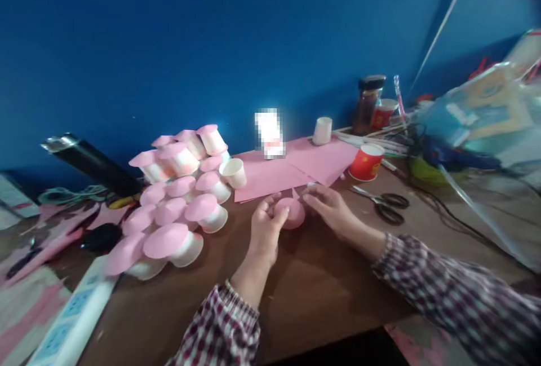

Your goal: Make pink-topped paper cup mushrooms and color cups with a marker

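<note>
Two hands meet over the brown table point(321, 292), and between them we see a small pink cup point(292, 212) with a rounded paper top. The left hand point(265, 225) curls its fingers round the cup's left side and holds it; the right hand point(329, 206) lies flatter, fingers half open, its fingertips touching the cup's right edge. Whether the right hand truly grips it we cannot tell, since the picture is blurred. Both sleeves are checked in dark red and white.

Just behind the cup lie pink paper sheets point(296, 166), spread flat toward the blue wall point(211, 44). To the left we count a heap of finished pink-topped cups point(181, 197), stacked several high, with one plain white cup point(234, 173) lying on its side at the heap's right edge. Right of the hands, near them, rest scissors point(386, 205), and beyond those a red cup point(367, 162). Another white cup point(322, 130) and a dark jar point(368, 104) stand by the wall. A white power strip point(71, 321) lies at the lower left.
</note>
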The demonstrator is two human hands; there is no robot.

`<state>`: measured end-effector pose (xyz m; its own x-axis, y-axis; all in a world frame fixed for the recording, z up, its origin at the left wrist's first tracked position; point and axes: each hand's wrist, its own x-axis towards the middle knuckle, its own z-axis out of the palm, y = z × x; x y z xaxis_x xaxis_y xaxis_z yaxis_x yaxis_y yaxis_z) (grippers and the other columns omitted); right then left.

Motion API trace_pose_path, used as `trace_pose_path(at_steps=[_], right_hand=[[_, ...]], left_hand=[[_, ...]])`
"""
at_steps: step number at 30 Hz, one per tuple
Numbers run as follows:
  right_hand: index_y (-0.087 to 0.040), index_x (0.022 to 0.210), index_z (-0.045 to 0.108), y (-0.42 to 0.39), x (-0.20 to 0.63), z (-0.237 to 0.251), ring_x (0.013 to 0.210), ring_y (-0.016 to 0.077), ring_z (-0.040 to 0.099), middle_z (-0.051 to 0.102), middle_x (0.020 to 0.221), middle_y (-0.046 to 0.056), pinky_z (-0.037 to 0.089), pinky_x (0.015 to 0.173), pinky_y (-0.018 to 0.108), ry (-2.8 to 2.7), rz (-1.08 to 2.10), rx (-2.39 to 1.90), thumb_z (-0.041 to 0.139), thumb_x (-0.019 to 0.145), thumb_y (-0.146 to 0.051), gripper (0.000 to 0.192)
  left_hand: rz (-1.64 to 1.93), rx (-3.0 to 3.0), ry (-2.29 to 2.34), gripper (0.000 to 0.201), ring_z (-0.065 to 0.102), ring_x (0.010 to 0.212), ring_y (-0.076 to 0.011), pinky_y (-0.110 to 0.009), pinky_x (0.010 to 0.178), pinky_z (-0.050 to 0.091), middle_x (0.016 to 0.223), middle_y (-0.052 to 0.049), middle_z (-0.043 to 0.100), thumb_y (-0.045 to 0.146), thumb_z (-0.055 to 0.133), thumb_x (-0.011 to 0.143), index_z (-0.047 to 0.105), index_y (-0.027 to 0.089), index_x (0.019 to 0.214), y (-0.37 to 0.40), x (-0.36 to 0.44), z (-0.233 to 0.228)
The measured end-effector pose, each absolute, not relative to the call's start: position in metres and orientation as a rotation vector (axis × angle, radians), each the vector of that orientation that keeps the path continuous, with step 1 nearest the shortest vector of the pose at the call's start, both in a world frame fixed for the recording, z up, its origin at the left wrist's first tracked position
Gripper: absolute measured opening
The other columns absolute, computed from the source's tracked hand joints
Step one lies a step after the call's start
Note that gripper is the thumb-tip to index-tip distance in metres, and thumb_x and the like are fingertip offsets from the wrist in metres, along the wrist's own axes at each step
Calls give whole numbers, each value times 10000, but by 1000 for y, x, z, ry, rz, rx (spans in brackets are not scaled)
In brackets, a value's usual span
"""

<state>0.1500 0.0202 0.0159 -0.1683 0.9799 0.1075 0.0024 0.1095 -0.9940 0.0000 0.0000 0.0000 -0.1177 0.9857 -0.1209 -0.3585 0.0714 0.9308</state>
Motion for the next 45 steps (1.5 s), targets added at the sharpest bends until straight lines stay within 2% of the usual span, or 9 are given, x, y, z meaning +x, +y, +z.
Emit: trace_pose_path(at_steps=[5,13,21,26,28,31,36,41,45], right_hand=[[-157,918,579,21,148,17,775,151,562,615,853,37,444,693,278,-1489,1299,-963,601,769,-333,231],[-154,854,556,18,145,20,680,124,532,571,774,10,425,603,247,-1515,1358,-923,610,759,-314,194],[-159,812,537,19,145,17,638,115,515,561,718,-10,403,572,238,-1500,1391,-923,557,702,-187,115],[-168,896,561,17,144,21,763,137,557,601,814,3,430,683,261,-1430,1395,-961,505,665,-130,241],[-173,907,571,16,145,23,778,142,559,606,838,8,433,703,274,-1389,1379,-1006,502,682,-150,236],[-168,865,587,15,145,26,705,138,542,601,813,15,434,645,276,-1367,1367,-1063,513,736,-235,163],[-150,822,587,15,144,27,681,134,529,586,754,13,418,615,254,-1511,1331,-1009,574,760,-320,182],[-135,801,581,16,144,24,648,119,518,581,733,10,401,578,233,-1593,1315,-994,568,789,-330,195],[-138,775,574,17,145,21,633,114,516,576,706,-1,399,568,228,-1606,1313,-1016,556,774,-272,135]], left_hand=[[1361,882,1084,443,618,743,-111,-247,739,479,862,-41,671,247,718,676,550,156,1076,-1,2,3],[1316,997,1090,444,638,773,-148,-289,755,501,886,-71,690,260,700,703,540,162,1106,-6,3,6],[1312,986,1061,433,640,828,-151,-274,780,486,914,-70,698,243,705,700,541,169,1094,-9,4,11],[1325,932,1064,460,634,741,-128,-253,734,481,814,-39,688,255,713,690,535,163,1105,-8,1,13],[1331,902,1078,465,622,698,-114,-239,704,476,782,-25,678,259,719,683,537,163,1100,-7,0,13],[1337,881,1091,471,618,697,-110,-233,694,474,811,-26,675,262,736,661,546,162,1081,-6,-1,14],[1310,933,1096,483,628,717,-127,-261,728,487,776,-29,674,273,740,660,547,159,1088,-8,1,17],[1300,976,1096,475,641,745,-145,-287,751,499,822,-57,693,291,724,678,544,155,1096,-9,2,15],[1295,996,1082,474,647,764,-153,-295,761,501,861,-72,701,291,719,684,538,155,1101,-10,1,15]])
